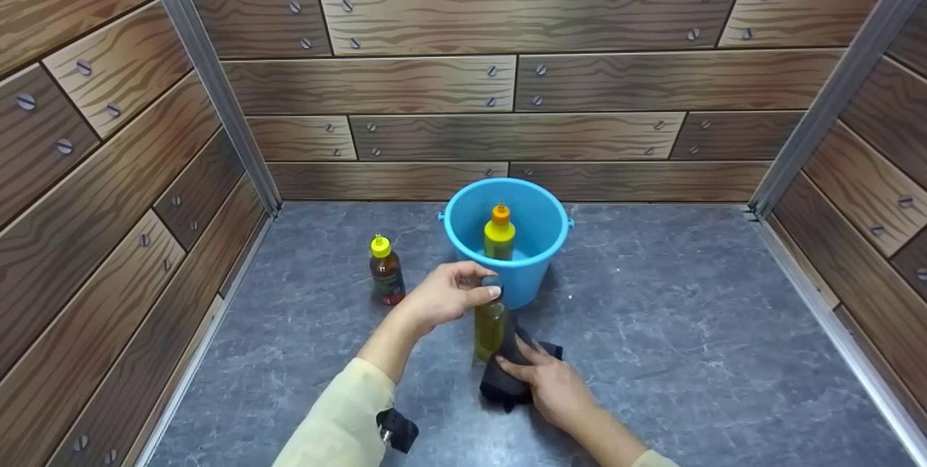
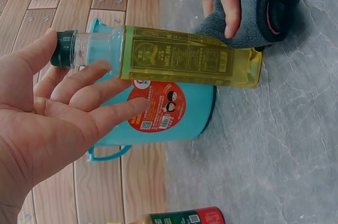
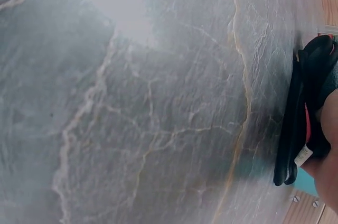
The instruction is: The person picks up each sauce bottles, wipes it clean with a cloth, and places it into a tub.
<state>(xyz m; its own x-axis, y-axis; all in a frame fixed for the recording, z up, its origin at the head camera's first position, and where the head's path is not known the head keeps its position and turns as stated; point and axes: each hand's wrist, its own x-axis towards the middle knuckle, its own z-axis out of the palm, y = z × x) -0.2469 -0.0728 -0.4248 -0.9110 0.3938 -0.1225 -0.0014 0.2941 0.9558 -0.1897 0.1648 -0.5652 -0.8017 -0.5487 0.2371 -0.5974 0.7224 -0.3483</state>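
My left hand (image 1: 443,299) pinches the dark green cap (image 2: 64,49) of a clear bottle of yellow-green oil (image 2: 179,57) by its top. The bottle stands upright in front of the blue bucket (image 1: 534,280). Low on its right side, my right hand (image 1: 556,386) grips a folded dark grey cloth (image 2: 245,15) with black edging, pressed up against the bottle near its base. In the right wrist view the cloth's black edge (image 3: 293,129) and a white tag (image 3: 303,155) show beside part of the hand.
Inside the bucket stands a yellow squeeze bottle (image 1: 500,237) with an orange top. Left of the bucket, a brown bottle with a yellow cap (image 1: 387,271) stands on the grey marbled surface (image 1: 673,322). Wood-patterned panels (image 1: 434,83) wall the back and both sides.
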